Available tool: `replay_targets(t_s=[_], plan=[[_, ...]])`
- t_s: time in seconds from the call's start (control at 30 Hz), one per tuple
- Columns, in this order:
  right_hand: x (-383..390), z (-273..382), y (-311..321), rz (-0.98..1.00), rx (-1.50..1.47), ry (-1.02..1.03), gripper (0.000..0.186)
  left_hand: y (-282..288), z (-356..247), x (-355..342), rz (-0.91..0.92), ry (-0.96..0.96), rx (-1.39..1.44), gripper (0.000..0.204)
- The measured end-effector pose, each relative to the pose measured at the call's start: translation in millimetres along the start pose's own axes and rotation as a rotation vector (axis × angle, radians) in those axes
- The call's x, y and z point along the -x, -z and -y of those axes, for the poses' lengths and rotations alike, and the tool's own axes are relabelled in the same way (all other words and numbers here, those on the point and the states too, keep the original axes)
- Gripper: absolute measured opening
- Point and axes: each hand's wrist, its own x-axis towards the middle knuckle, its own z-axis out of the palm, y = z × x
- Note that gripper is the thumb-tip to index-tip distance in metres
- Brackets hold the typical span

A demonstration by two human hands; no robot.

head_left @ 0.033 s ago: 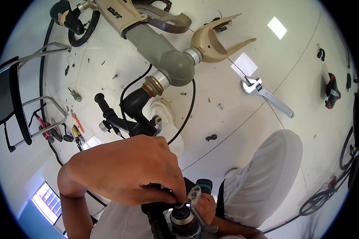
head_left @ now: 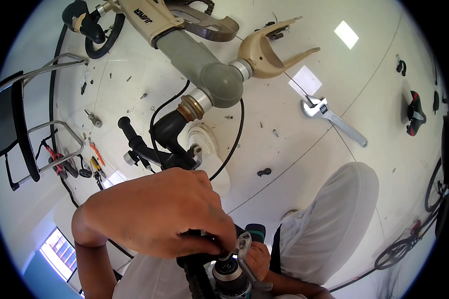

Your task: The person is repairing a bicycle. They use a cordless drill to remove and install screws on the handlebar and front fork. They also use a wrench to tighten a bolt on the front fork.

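1. Location: your power drill point(head_left: 228, 274) sits low in the view, above your lap, just beside a black handlebar grip point(head_left: 197, 280) on its left.
2. Axis: the drill's chuck end faces up and away from you; the body runs back toward the lower edge, where much of it is cut off.
3. Left hand point(head_left: 159, 214): reaches across from the left, thumb and forefinger pinched together right at the chuck's nose. Whether they touch it, or what lies between them, cannot be made out.
4. Right hand point(head_left: 257, 260): just right of the chuck, fingers curled and, in my judgement, grasping the drill's handle; a silver lever point(head_left: 243, 245) partly hides this hand.
5. Key relation: your left fingertips stand directly beyond the chuck, roughly in line with its axis; your right hand is off to its side. At the nose, the left is nearer.
6. Surroundings: an adjustable wrench point(head_left: 336, 122) lies on the floor point(head_left: 284, 144), well apart from both hands.
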Motion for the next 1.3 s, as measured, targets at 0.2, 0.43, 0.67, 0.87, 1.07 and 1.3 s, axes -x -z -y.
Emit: replay_targets(t_s=[0.2, 0.43, 0.67, 0.87, 1.07, 1.3], plan=[[2.2, -1.0, -1.4, -0.019, 0.022, 0.015, 0.039, -3.1, -7.0, -2.7, -0.032, 0.033, -0.024, 0.020], [0.5, -2.1, -1.1, -0.029, 0.072, 0.052, 0.035, -6.4, -8.6, -0.7, -0.104, 0.019, -0.034, 0.022], [-8.8, 2.8, 1.2, -0.060, 0.109, 0.083, 0.034, -9.6, 0.2, -1.2, -0.166, -0.065, 0.049, 0.025], [-13.5, 5.0, 1.1, -0.099, 0.066, 0.097, 0.031, -22.2, -8.4, 3.0, -0.161, -0.003, -0.003, 0.029], [-13.5, 5.3, 2.1, -0.096, 0.027, 0.090, 0.033, -23.2, -14.1, 6.5, -0.206, 0.014, -0.046, 0.035], [-9.5, 3.3, -0.6, -0.085, 0.091, 0.066, 0.035, -19.0, -11.3, 4.4, -0.232, 0.017, -0.032, 0.033]])
